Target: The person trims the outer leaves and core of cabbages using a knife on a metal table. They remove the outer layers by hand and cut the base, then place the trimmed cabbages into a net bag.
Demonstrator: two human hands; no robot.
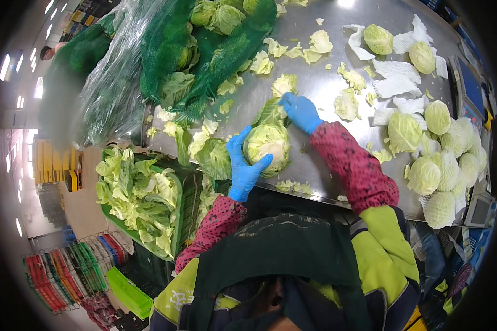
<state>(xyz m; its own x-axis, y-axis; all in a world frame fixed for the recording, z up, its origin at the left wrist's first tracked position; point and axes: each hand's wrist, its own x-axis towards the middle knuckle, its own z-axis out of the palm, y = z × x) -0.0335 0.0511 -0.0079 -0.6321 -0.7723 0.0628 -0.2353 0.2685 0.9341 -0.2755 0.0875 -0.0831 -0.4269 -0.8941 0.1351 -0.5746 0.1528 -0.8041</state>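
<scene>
My left hand [245,165], in a blue glove, grips a trimmed-looking cabbage head [260,142] from its side, thumb near the pale cut stem. The cabbage sits at the near edge of a metal worktable [314,165]. Just beyond it, a green outer leaf [269,111] sticks up, and the fingers of my right hand [300,111], also gloved in blue, pinch its far edge. Whether that leaf is still joined to the head is hard to see. A loose pale leaf [284,85] lies behind my right fingertips.
Green mesh sacks of cabbages [221,62] fill the back left. Below the table's left edge stands a green crate [178,215] heaped with leaves. Several cabbages in white foam nets [439,207] crowd the right end, near a scale [478,211]. Leaf scraps [321,41] litter the table.
</scene>
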